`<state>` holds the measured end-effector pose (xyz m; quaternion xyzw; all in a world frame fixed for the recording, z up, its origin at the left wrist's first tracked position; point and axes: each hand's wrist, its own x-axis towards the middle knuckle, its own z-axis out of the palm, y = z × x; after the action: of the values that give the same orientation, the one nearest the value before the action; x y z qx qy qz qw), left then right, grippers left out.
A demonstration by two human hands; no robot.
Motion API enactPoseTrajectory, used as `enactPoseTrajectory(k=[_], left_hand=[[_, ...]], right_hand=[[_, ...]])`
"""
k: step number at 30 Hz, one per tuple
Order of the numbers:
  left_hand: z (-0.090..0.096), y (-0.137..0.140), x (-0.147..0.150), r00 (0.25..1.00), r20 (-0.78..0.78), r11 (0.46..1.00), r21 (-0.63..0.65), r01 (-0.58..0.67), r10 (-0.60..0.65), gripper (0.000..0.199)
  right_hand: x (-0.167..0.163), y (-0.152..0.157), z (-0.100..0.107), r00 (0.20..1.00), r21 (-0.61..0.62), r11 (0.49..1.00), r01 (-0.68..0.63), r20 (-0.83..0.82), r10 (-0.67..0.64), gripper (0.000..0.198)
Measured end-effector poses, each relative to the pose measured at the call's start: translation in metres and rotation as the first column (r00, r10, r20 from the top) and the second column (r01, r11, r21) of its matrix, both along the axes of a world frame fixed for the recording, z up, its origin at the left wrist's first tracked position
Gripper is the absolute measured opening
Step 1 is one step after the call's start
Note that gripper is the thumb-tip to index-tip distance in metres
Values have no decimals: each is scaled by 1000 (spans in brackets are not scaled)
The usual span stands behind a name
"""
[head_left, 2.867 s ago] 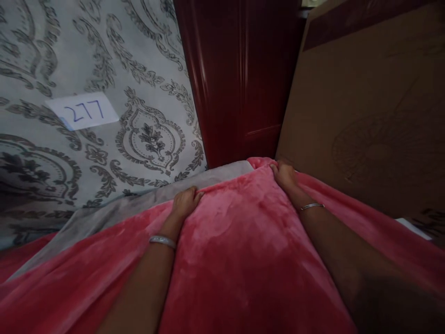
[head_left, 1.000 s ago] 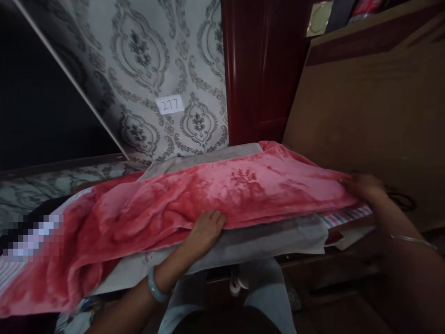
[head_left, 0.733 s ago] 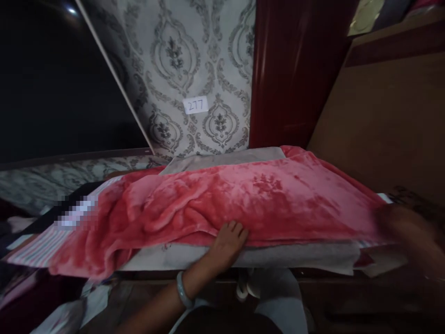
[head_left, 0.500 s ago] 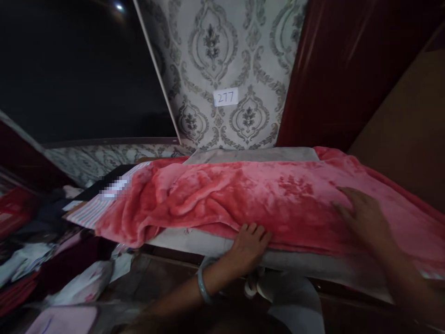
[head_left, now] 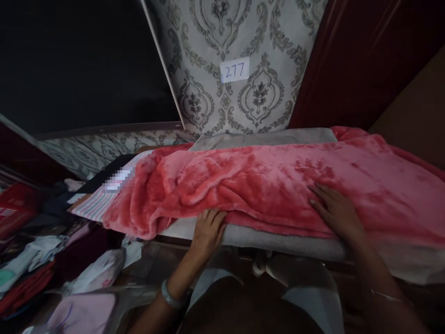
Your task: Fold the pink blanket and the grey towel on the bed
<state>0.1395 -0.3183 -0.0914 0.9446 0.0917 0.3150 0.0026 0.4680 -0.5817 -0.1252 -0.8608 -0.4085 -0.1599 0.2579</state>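
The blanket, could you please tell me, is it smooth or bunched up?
The blanket is bunched at left, with thick folds, and flatter near the right hand.

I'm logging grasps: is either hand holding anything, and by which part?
The right hand lies on the pink blanket, not visibly gripping. The left hand is at its near edge; whether it pinches that cannot be told.

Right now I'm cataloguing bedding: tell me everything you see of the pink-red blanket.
The pink-red blanket is mottled and plush-looking, lying over grey cloth that shows past its far and near edges. Its left part is rumpled, with striped cloth at that end; its right part is smoother and leaves the picture. The left hand touches its near edge; the right hand is spread over its surface.
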Motion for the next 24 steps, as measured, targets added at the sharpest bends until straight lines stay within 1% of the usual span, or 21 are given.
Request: enactPoseTrajectory(k=[2, 5, 8, 11, 14, 18, 21, 22, 24], left_hand=[[0, 1, 4, 1000, -3, 1000, -15, -12, 12, 27], [5, 3, 18, 999, -14, 999, -14, -35, 35, 28], [12, 7, 34, 992, -116, 999, -18, -51, 49, 32], [16, 14, 43, 977, -207, 998, -19, -55, 50, 30], [15, 23, 39, 970, -236, 998, 12, -66, 67, 29], [8, 39, 20, 959, -281, 999, 46, -25, 37, 33], [6, 48, 8, 951, -310, 999, 48, -5, 20, 34], [7, 48, 6, 951, -309, 999, 47, -5, 19, 33], [13, 45, 5, 960, -278, 999, 38, 10, 1, 30]], right_hand=[[-1, 1, 0, 1000, 3, 1000, 6, -13, -6, 53], [-2, 1, 1, 1000, 2, 1000, 14, -22, -14, 53], [-3, 1, 5, 999, -19, 1000, 16, -42, -17, 52], [-5, 2, 10, 997, -43, 999, 32, -72, -35, 51], [-7, 2, 12, 995, -52, 998, 45, -88, -50, 51], [-6, 3, 13, 995, -36, 999, 32, -98, -35, 53], [-6, 3, 15, 993, -19, 999, 31, -117, -33, 51], [-7, 3, 16, 992, -1, 999, 36, -121, -36, 50], [-15, 2, 19, 993, 80, 996, 47, -112, -38, 46]])
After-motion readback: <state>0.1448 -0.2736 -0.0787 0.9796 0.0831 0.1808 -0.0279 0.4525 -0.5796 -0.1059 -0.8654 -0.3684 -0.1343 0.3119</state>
